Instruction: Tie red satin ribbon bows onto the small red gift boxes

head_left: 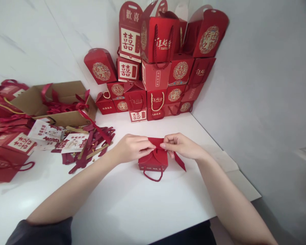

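Note:
A small red gift box point(153, 163) stands on the white table in front of me, its curved top flaps folded inward and a twisted cord handle point(153, 179) hanging down its near side. From the left, my left hand point(134, 148) pinches at the top of the box, on what looks like a red ribbon. My right hand point(180, 145) is closed at the same spot, thumb and finger pinching the ribbon. A loose end of red ribbon point(180, 161) hangs beside the box on the right. My fingers partly hide the slot and the back flap.
Stacked red gift boxes point(156, 76) stand against the back wall. A cardboard box point(91, 105) with red ribbons is at the left, near printed cards point(75, 143), a heap of dark red straps point(85, 160) and more red boxes point(5, 163). A grey wall rises at right.

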Motion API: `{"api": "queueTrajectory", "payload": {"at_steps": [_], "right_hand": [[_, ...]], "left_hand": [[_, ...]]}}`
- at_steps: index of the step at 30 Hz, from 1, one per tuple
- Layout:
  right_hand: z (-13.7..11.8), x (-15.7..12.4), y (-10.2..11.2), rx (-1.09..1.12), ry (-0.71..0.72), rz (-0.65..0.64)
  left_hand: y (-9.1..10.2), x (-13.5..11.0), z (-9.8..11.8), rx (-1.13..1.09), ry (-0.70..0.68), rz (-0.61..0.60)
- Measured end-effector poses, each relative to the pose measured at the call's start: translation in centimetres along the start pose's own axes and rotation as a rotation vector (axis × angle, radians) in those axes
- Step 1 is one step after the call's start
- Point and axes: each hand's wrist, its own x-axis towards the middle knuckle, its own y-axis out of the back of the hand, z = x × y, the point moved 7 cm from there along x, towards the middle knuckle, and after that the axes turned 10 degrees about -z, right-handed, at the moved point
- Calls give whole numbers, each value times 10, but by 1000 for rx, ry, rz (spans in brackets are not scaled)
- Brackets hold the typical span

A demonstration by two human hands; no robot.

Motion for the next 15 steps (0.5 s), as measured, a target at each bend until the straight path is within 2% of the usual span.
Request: {"api": "queueTrajectory", "payload": {"at_steps": [3,5,7,11,15], "right_hand": [[0,0,1,-8,5,-44],[-1,-2,2,-13,14,-66],[-3,-3,3,-14,26,-80],[-4,-6,4,-45,13,-90],[-1,-8,9,-87,-14,-87]], "left_hand": [[-7,0,-21,-427,291,-170],[-12,-4,-32,-688,477,-242],[-16,-8,-38,-867,597,-308],[-23,-15,-45,-1012,751,-421],[-27,-18,-48,-1065,839,-457]]}}
